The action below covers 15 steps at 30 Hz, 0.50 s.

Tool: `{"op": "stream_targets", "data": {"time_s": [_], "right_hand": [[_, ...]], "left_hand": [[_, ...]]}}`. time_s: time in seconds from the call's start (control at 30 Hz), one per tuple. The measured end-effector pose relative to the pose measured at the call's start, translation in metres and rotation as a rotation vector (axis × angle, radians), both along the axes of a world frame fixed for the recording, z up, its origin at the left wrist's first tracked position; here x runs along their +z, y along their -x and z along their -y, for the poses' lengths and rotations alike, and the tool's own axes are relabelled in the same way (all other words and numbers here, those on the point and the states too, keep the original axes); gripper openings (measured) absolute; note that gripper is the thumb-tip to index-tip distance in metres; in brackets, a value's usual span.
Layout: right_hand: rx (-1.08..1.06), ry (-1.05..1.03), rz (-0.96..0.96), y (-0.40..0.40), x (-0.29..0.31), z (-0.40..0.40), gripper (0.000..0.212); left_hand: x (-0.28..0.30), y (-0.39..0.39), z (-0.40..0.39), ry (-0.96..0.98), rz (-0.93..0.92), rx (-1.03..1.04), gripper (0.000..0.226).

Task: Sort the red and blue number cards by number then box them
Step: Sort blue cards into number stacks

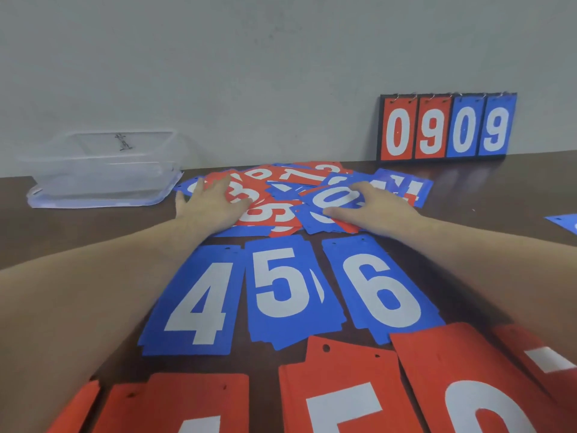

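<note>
A jumbled pile of red and blue number cards (293,189) lies in the middle of the brown table. My left hand (209,201) lies flat on the pile's left side, over red cards. On the right side my right hand (374,201) rests with fingers on a blue 0 card (331,196). Nearer me lie sorted blue stacks showing 4 (193,301), 5 (287,289) and 6 (381,289). Below them lie red stacks, with a red 4 (187,404), a red 5 (346,398) and a red 6 (474,389) partly cut off by the frame.
A clear plastic box (106,170) stands at the back left on its lid. A scoreboard stand (446,126) reading 0909 leans at the wall, back right. One blue card (565,221) pokes in at the right edge.
</note>
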State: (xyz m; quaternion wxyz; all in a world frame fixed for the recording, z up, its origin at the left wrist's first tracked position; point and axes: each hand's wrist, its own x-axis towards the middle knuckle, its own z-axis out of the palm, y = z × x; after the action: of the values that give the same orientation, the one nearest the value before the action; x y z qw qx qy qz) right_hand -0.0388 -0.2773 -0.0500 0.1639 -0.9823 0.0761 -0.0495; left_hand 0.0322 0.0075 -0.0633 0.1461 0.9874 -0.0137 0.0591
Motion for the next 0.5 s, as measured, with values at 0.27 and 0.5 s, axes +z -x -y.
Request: {"op": "stream_targets", "data": {"time_s": [0.27,0.5], "right_hand": [[0.057,-0.066,0.158,0.006,-0.005,-0.001,0.086],[0.180,-0.186,0.372,0.008,-0.009,0.002,0.087]], "left_hand": [[0.001,0.004,0.000,0.067,0.005,-0.019,0.067],[0.005,0.018,0.000,0.172,0.294,-0.098,0.060]]}}
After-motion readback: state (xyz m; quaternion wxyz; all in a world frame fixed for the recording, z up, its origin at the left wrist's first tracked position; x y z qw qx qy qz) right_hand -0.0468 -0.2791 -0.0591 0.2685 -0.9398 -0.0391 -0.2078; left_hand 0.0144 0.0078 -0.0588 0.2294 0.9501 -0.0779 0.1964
